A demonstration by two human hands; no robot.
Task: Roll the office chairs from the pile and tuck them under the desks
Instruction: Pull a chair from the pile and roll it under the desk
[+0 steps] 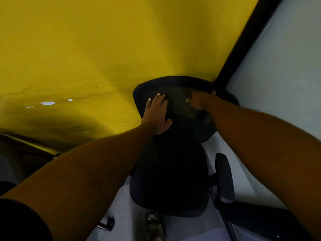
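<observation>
A dark office chair stands right below me, its seat (171,180) facing me and its backrest (180,101) tilted toward the yellow desk top (78,58). My left hand (157,113) lies flat on the left side of the backrest, fingers spread. Over the backrest's top right edge curls my right hand (199,100), fingers gripping it. The backrest's far edge meets the desk's edge. One armrest (224,176) shows to the right of the seat.
A pale partition wall (278,75) with a black frame strip (243,40) rises on the right, close to the chair. Chair casters (109,223) and my foot (154,226) show on the grey floor below. Dark shapes sit at the left edge.
</observation>
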